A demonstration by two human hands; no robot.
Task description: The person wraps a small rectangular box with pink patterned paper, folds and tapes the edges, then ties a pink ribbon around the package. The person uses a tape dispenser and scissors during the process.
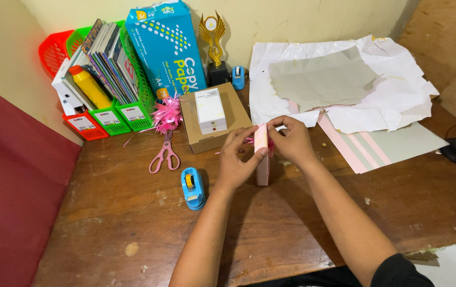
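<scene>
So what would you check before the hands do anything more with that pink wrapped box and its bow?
1. Both hands on the box: ok. The left hand and right hand pinch the pink wrapped box near its top.
2. Box steady: ok, it stands on end on the wooden table.
3. Pink bow seated: cannot tell, fingers hide most of it.
4. Tape within reach: ok, the blue tape dispenser lies just left of the left hand.
5. Pink scissors out of the way: ok, apart from both hands.
6. Wrapping seams shut: cannot tell.
</scene>
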